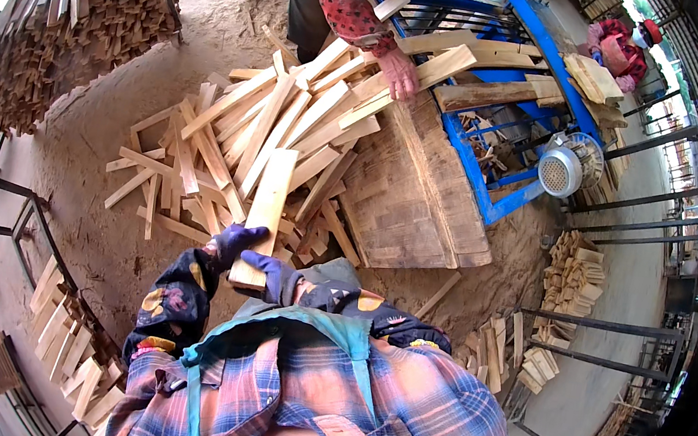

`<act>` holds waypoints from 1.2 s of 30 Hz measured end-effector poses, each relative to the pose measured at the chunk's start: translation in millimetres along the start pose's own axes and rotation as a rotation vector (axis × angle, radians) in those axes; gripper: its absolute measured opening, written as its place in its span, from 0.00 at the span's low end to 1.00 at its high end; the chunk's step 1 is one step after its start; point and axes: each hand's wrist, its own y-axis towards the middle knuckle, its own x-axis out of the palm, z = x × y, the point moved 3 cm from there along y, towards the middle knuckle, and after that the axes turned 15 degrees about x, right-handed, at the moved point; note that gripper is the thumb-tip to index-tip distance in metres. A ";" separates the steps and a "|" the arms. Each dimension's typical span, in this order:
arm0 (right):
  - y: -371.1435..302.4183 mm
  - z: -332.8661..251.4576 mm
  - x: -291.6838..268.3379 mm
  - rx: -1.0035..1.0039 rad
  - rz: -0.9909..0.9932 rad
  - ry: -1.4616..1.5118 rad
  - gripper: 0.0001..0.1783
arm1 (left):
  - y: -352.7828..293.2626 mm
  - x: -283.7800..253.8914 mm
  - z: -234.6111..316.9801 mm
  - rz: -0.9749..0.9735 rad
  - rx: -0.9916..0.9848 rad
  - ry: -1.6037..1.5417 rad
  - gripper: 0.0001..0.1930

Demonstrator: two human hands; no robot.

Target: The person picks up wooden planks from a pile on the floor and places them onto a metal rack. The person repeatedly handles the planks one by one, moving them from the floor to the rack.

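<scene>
A pale wooden board (272, 196) stretches away from my body, its near end between my two gloved hands. My left hand (236, 242), in a dark purple glove, closes on the board's left edge. From the right, my right hand (274, 275) grips the same board close to its near end. Just beyond lies a large heap of loose wooden strips (241, 127), and the board's far end overlaps it in view. Parts of my fingers are hidden under the board.
A brown wooden panel (423, 197) slopes beside the heap, against a blue-framed machine (493, 211) with a grey motor (563, 170). Across the heap, a co-worker's hand (399, 73) touches a strip. Stacked wood (62, 35) stands at far left; black metal racks (30, 200) flank both sides.
</scene>
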 end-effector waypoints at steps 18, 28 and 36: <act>-188.4 -436.8 -115.9 -0.881 0.072 0.168 0.32 | 41.2 36.3 68.5 0.504 -0.027 -0.175 0.23; -144.0 -287.0 -29.5 -1.057 0.281 -0.332 0.20 | 22.8 29.5 -35.4 0.571 -0.066 -0.338 0.17; -137.9 -161.7 -110.7 -1.111 0.439 0.038 0.15 | 1.0 22.6 -128.5 0.341 -0.201 -0.171 0.28</act>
